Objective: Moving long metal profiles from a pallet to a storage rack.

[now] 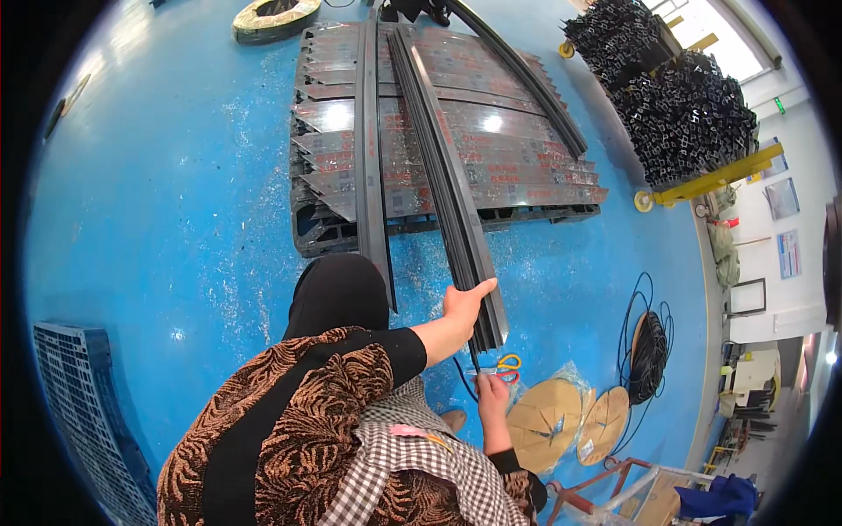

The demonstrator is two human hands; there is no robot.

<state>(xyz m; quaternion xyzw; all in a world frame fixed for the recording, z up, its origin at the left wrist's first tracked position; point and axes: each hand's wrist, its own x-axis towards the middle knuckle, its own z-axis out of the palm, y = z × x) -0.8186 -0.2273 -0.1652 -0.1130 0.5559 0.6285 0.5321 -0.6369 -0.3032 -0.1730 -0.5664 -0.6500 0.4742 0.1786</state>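
My left hand (465,307) is wrapped round the near end of a long dark grey grooved profile bar (443,167). The bar slants away over a low pallet stack of film-covered profiles (329,162). Just below the bar's near end, my right hand (491,394) pinches a thin black strip (474,358) that runs up to that end. Scissors with orange and red handles (510,361) show right beside this hand; whether they touch it I cannot tell. A second dark bar (367,149) lies to the left of the held one.
Another dark bar (526,79) crosses the stack's right side. A person's dark-clothed part (417,9) shows at the far end. Cardboard discs (544,416) and a black coil (649,355) lie right, a rack of black profiles (684,114) far right, a blue pallet (88,403) left.
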